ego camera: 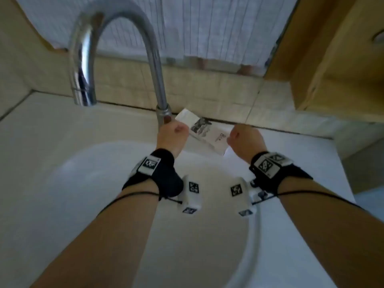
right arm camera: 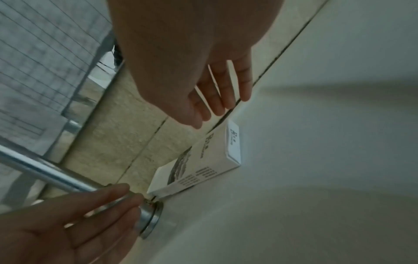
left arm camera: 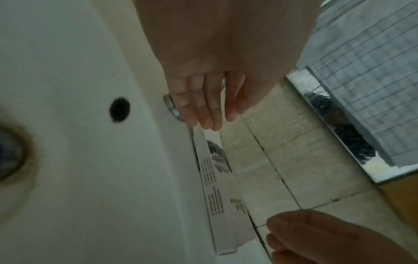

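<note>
**Carton [ego camera: 207, 133] may slide into the basin [ego camera: 83, 183]**

Left hand [ego camera: 172, 135] and right hand [ego camera: 246, 140], fingers straight and gripping nothing, flank the carton. It lies on the sink ledge against the tiled wall [ego camera: 207, 90], beside the faucet [ego camera: 157, 80]. A lopsided nudge could tip it in.

Polished metal faucet [ego camera: 154, 59]; matt cardboard box [ego camera: 207, 134]; glossy ceramic sink [ego camera: 62, 183]; rough stone tiles [ego camera: 207, 94].

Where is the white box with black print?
Head view, centre: the white printed cardboard box lies on the white sink ledge between left hand and right hand.
</note>
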{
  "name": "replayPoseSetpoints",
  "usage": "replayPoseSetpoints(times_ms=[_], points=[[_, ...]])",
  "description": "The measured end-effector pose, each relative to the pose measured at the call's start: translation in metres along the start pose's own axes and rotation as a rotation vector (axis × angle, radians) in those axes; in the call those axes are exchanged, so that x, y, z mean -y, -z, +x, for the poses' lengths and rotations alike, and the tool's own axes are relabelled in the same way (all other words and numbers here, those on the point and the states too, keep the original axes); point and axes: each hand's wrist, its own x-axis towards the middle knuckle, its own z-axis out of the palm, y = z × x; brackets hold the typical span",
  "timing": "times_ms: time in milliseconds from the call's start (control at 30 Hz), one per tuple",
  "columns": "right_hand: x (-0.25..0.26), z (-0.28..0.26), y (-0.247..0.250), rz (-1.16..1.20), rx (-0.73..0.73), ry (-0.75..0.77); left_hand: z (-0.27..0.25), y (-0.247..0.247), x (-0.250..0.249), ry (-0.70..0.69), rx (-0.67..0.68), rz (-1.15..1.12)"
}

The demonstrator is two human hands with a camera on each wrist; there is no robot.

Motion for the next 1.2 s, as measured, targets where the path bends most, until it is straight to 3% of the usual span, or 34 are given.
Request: replayPoseSetpoints(times_ms=[233, 400, 633, 867, 1200], points=[[-0.009, 0.033, -0.021, 0.049, -0.019, -0.011, 0.026, -0.035, 0.024, 0.103, -0.018, -0.084], [-0.007, 0.043, -0.031, 0.084, -0.061, 0.005, 0.026, -0.045, 0.025, 0.146, -0.123, -0.155], [0.0, 0.042, -0.041, 0.187, 0.0, 0.06, 0.032, -0.056, 0.029, 0.17, -0.155, -0.272], [-0.001, 0.022, -0.038, 0.52, -0.024, 0.002, 0.008, -0.051, 0.02, 0.202, -0.022, -0.419], [0.014, -0.018, 0.004, 0.904, -0.015, 0.104, -0.016, -0.031, -0.034, 0.052, 0.05, -0.583]])
